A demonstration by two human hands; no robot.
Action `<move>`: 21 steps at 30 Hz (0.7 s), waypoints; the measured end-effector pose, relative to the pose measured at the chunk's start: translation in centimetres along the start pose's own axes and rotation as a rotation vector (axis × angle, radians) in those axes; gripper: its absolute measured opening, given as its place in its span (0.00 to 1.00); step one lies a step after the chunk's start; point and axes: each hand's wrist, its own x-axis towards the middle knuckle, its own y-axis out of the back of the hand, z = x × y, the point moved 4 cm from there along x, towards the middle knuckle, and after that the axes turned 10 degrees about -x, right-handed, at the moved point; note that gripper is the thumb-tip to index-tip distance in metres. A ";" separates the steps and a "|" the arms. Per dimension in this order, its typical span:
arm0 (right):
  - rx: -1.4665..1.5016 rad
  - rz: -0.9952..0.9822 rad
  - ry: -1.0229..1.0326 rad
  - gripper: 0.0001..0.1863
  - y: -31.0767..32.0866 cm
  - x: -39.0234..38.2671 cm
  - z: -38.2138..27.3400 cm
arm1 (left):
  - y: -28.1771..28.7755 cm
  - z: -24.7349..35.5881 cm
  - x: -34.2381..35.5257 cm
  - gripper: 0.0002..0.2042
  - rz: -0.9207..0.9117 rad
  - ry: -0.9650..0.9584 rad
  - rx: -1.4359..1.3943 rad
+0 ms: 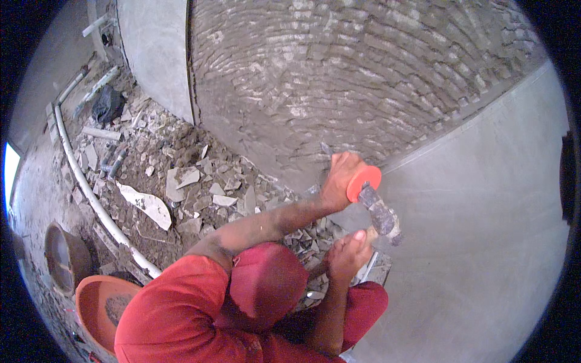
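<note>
Neither of my hands shows. Below me, a co-worker in a red shirt (175, 308) and dark red cap (269, 284) crouches by the wall corner. The co-worker's left hand (342, 181) is closed round a chisel with an orange round hand guard (370, 179); its tip (325, 147) points at the ridged mortar surface (339, 66). In the co-worker's right hand (348, 257) is a hammer (384, 221) with a worn, mortar-stained head. The hammer head is close against the chisel's struck end; whether they touch, I cannot tell.
Broken tile pieces and rubble (187, 175) lie along the wall's foot. A white pipe (85, 181) curves across the floor at left. An orange tub (94, 302) and a brown bucket (60, 257) stand at lower left. Smooth grey panels (472, 212) border the mortar.
</note>
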 end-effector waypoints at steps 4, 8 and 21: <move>0.100 -0.051 0.039 0.23 0.2 0.1 -0.1 | 0.2 0.4 0.0 0.12 -0.034 -0.055 0.018; 0.348 -0.134 0.075 0.27 1.1 -1.2 -2.9 | 1.8 1.1 0.9 0.13 -0.015 -0.144 -0.011; 0.099 0.004 0.435 0.21 -1.4 -0.6 -5.0 | 3.4 -0.2 2.6 0.15 0.045 -0.131 -0.039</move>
